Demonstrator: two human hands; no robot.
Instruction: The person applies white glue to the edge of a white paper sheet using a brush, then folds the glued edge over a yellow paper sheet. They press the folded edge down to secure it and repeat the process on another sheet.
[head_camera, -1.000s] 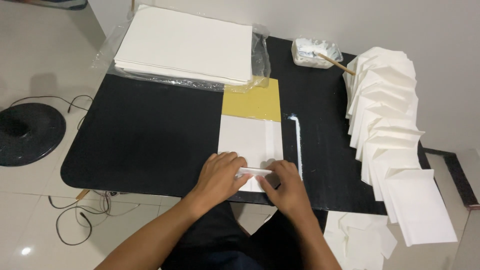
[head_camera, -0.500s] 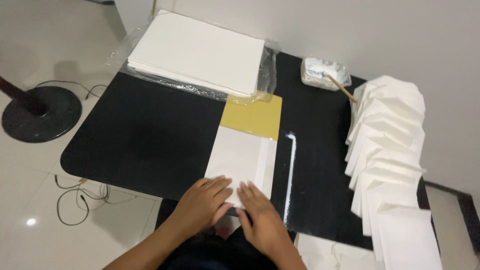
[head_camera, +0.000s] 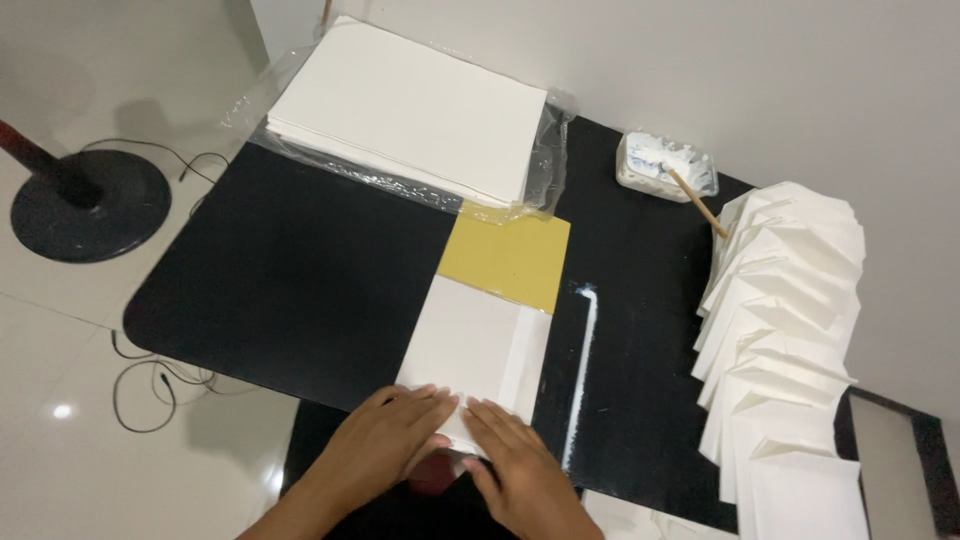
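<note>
White paper lies flat under ten spread fingertips: the left hand (head_camera: 385, 435) and right hand (head_camera: 515, 468) press side by side, palms down and fingers extended, on the near edge of a folded white sheet (head_camera: 478, 355) at the front of a black table (head_camera: 290, 270). Just beyond it rests a yellow card (head_camera: 508, 260). A white glue streak (head_camera: 581, 370) runs alongside. Folded envelopes (head_camera: 785, 330) overlap at right; a wrapped paper stack (head_camera: 410, 105) sits behind.
</note>
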